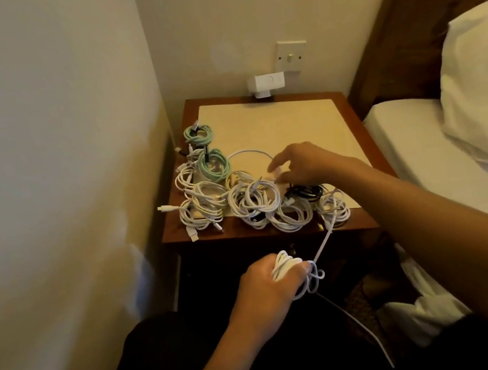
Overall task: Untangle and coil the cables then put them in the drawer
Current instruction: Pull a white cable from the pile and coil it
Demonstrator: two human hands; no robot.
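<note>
I see nightstand [276,234] ahead in corner: wall [39,153] at left, bed [423,156] at right, pillow [481,76] on bed. Mat [274,122] on nightstand top. Heap of cables [255,202] along mat's left and front edges. My right hand [300,163] over heap's rear. My left hand [265,287] before nightstand front, coil [284,266] in it, strand running up to heap. Adapter [265,84] behind nightstand, switch [292,55] above it.
</note>
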